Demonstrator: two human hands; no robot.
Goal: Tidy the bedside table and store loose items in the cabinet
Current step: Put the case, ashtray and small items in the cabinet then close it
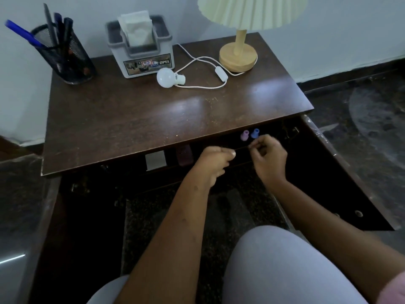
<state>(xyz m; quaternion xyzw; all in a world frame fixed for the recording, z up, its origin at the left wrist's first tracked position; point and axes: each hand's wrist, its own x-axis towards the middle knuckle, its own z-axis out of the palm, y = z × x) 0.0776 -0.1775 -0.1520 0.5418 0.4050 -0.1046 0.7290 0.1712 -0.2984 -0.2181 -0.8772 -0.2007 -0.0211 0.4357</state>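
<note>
Right now both your hands sit in the open cabinet [341,172], just under the front edge of the table [135,119]. Your left hand [213,160] is curled into a loose fist, thumb pressed to the forefinger. Your right hand [268,153] has its fingertips drawn together in a narrow pinch that points left. Between the two runs a thin dark thing [242,147], and each hand seems to pinch one end; what it is you cannot tell in this shadow. Its long axis lies left to right, roughly along the table's edge.

Just behind your right fingertips stand a pink bottle [244,135] and a blue bottle [254,133], side by side and upright, so there is little room to push back on that side. Left of your left hand there is more space before the dark block [185,157] and the white card [155,160].

Up on the table, the bulb [165,77] lies on its side, base pointing right, touching the lamp cord [197,86]. It is probably the next thing to store, and your left hand is nearer to it.
</note>
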